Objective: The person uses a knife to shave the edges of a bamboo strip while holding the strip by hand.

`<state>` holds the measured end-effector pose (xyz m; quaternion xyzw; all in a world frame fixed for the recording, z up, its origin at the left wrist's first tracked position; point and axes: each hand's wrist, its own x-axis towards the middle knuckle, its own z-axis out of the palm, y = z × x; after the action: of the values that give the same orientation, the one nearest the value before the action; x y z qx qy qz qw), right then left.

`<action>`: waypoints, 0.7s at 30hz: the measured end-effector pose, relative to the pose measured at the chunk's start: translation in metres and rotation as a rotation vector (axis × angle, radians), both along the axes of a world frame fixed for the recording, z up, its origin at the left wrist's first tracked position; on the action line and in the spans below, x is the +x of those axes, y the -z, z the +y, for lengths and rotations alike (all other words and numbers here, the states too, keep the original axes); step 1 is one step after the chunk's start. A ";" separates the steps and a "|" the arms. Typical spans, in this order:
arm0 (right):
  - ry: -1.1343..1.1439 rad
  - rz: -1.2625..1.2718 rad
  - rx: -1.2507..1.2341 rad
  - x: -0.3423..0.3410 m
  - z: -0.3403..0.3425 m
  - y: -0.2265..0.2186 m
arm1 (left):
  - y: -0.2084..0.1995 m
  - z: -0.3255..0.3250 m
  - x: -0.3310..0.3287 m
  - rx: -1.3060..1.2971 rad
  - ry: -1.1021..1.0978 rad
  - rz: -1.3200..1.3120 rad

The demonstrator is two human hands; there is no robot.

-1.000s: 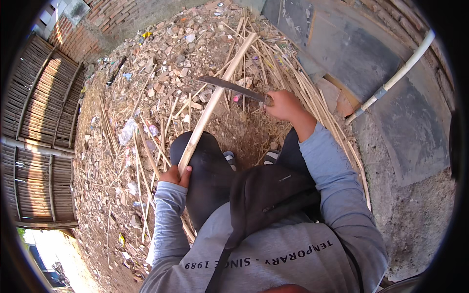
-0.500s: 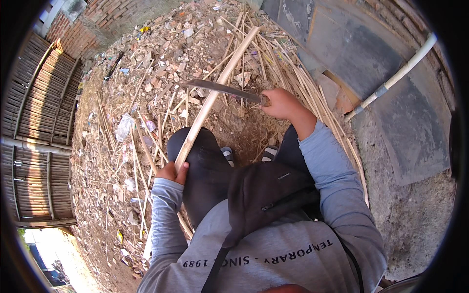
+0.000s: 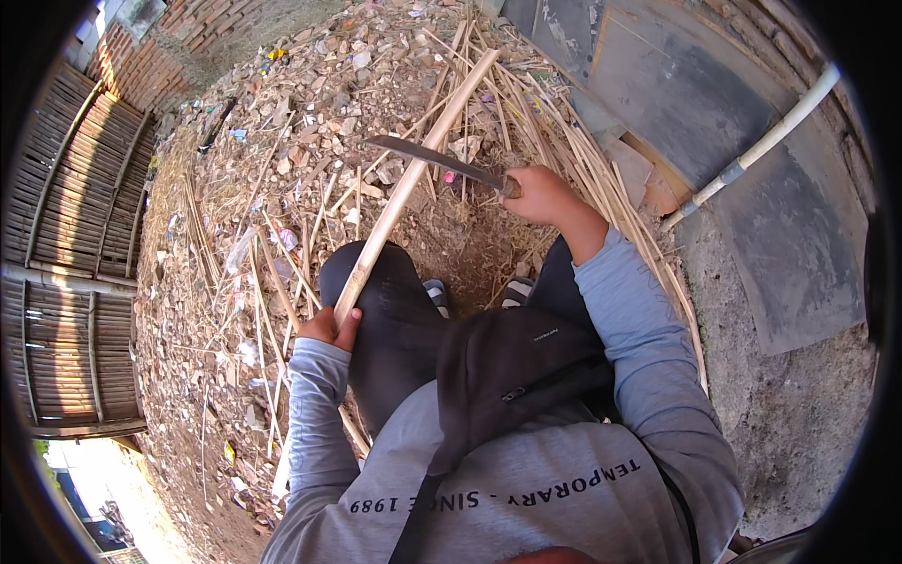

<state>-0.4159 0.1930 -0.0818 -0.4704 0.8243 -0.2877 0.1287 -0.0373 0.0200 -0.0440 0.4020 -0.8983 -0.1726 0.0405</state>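
Note:
A long, pale split bamboo strip [image 3: 393, 212] slants away from my left knee toward the far debris. Its near end is gripped by my left hand [image 3: 334, 328], closed with the thumb on top. In my right hand [image 3: 537, 195] is a machete [image 3: 442, 160], the fingers wrapped round its short handle. The dark blade points left and crosses over the bamboo strip around its middle. Whether the edge touches the strip I cannot tell.
Several thin bamboo strips [image 3: 564, 141] lie heaped at the far right, and others [image 3: 268, 329] lie by my left knee. Rubble [image 3: 319, 113] covers the ground. A grey pipe [image 3: 761, 150] leans beside dark panels [image 3: 676, 103] at right; a bamboo fence [image 3: 70, 226] stands at left.
The machete blade has shifted slightly away from me along the bamboo strip, its tip a little further right. My left hand and the strip have hardly moved.

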 end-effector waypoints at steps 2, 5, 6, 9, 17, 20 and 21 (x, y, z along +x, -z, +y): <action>-0.077 0.030 0.074 0.002 -0.003 -0.003 | 0.001 -0.002 0.001 0.014 0.003 0.020; -0.093 0.044 0.048 0.003 -0.003 -0.003 | -0.001 0.000 0.000 -0.006 -0.011 -0.018; -0.081 0.043 0.017 0.003 -0.002 -0.001 | -0.001 -0.001 0.001 -0.007 -0.015 -0.023; -0.006 0.017 0.004 -0.004 0.000 0.002 | 0.001 -0.002 0.002 -0.012 -0.021 -0.038; 0.115 -0.048 0.001 -0.012 0.002 0.006 | -0.003 -0.001 -0.001 0.000 -0.010 -0.033; 0.075 -0.052 -0.009 -0.009 0.000 0.005 | 0.000 -0.001 0.000 0.015 0.000 0.024; 0.056 -0.051 -0.016 -0.008 0.000 0.005 | 0.000 -0.001 0.001 0.017 -0.003 0.018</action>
<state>-0.4240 0.1925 -0.0866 -0.4406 0.8312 -0.3098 0.1377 -0.0367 0.0187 -0.0444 0.4021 -0.8958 -0.1836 0.0454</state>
